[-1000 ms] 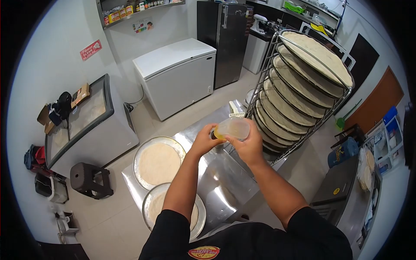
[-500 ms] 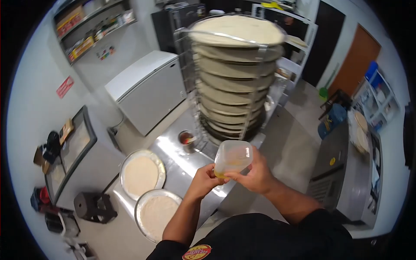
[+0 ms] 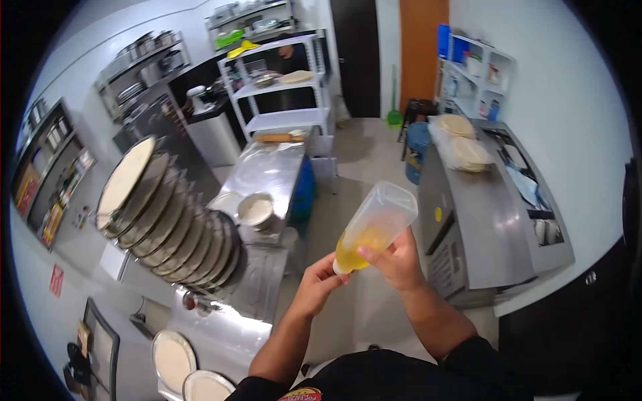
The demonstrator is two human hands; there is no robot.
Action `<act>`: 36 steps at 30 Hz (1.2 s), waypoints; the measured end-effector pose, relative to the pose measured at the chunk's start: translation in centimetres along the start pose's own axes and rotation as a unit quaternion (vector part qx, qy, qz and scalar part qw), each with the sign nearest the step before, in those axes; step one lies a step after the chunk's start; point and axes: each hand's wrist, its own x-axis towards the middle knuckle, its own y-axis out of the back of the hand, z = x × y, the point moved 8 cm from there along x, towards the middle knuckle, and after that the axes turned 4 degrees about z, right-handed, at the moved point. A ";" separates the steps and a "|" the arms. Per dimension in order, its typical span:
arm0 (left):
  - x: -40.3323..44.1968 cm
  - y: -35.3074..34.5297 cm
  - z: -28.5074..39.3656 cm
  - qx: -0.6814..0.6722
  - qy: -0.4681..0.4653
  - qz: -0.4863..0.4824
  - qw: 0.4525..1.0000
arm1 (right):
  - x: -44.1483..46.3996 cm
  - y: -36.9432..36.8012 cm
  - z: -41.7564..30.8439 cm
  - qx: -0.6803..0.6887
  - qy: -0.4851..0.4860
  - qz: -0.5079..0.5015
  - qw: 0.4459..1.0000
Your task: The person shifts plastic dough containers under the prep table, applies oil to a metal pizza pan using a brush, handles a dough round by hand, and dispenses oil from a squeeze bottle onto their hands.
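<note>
A clear plastic bottle (image 3: pixel 386 210) with yellow liquid, likely oil, is tilted in front of me, its white cap end low and to the left. The liquid has gathered toward that cap. My right hand (image 3: pixel 396 259) is wrapped round the bottle's body, thumb across the front. With pinched fingers, my left hand (image 3: pixel 321 284) grips the white cap (image 3: pixel 340 267). The bottle is held over the floor, right of the steel table (image 3: pixel 257 321).
A tall rack of dough-filled pans (image 3: pixel 170 220) stands on the table at left. Two round pans, one of them a pan of dough (image 3: pixel 174 361), lie at lower left. A metal pot (image 3: pixel 256 210) sits behind. On the right counter (image 3: pixel 471 220) are bagged flat rounds (image 3: pixel 461 144). Another person (image 3: pixel 291 59) stands behind white shelves.
My view has swung right, so the rack and pans now appear farther left. The bottle has gone from end-on to a side-on tilt, showing its yellow liquid; both hands stay on it.
</note>
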 end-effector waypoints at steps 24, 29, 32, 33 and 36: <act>41.6 -7.4 -7.1 -0.119 0.123 -0.101 0.980 | 31.1 24.6 5.3 -0.060 0.030 0.085 0.994; 49.1 -9.8 -5.1 -0.105 0.136 -0.150 0.974 | 36.8 30.9 6.2 -0.027 0.069 0.172 0.982; 55.1 -9.9 -6.4 -0.057 0.128 -0.174 0.975 | 39.4 34.7 7.7 -0.028 0.089 0.193 0.977; 57.3 -10.0 -6.8 -0.035 0.119 -0.183 0.975 | 40.6 36.1 8.3 -0.029 0.097 0.197 0.975; 63.4 -9.7 -8.0 -0.032 0.129 -0.190 0.973 | 45.2 40.5 10.3 -0.002 0.104 0.201 0.974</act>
